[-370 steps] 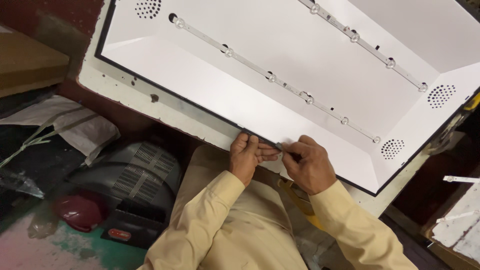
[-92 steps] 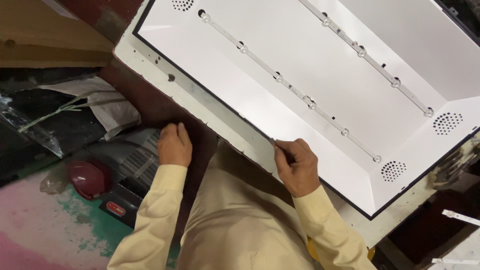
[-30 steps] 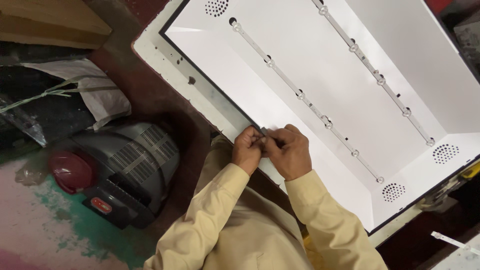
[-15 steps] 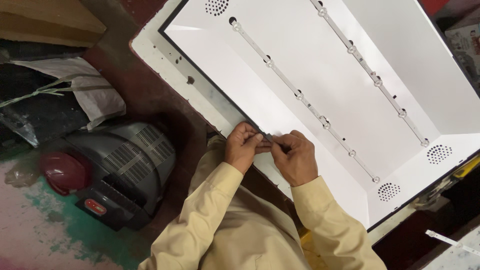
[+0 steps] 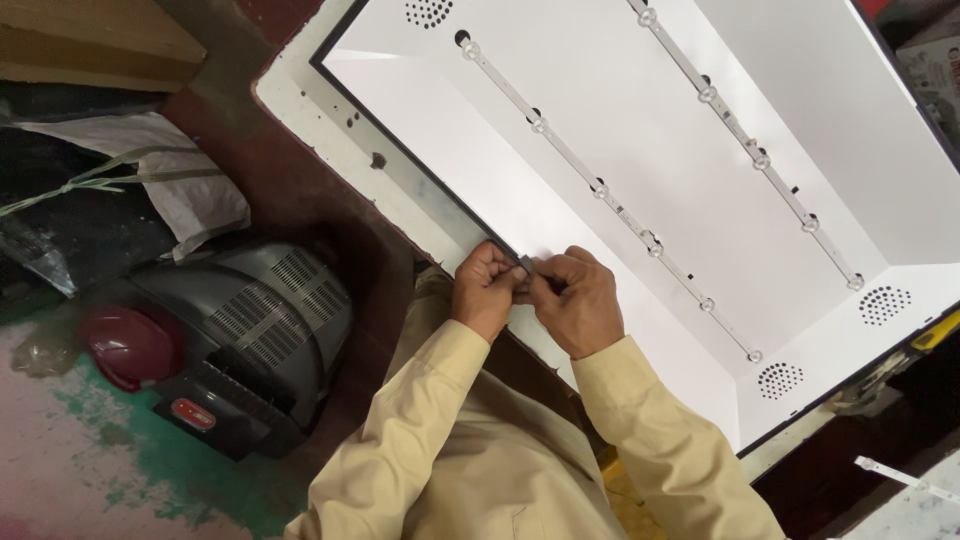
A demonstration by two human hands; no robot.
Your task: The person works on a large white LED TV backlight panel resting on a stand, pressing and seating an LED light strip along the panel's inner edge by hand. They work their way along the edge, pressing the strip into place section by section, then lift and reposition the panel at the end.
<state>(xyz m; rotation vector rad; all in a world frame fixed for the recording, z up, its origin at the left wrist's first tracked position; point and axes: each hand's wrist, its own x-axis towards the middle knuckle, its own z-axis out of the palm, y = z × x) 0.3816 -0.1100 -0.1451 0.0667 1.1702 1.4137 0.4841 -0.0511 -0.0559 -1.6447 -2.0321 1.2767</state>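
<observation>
Both hands meet at the near edge of the white backlight panel (image 5: 700,200), the left hand (image 5: 487,290) and right hand (image 5: 578,300) pinching a small dark strip (image 5: 523,264) between clenched fingers. A slip could crease the thin reflector. A grey casing (image 5: 250,340) sits on the stained floor (image 5: 60,470).

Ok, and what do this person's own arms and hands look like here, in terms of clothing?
Both arms are in long, loose sleeves of plain beige cloth, part of a matching beige garment. The left hand and right hand are bare: no gloves, and no watch or ring shows. The sleeves carry no visible markings.
</observation>
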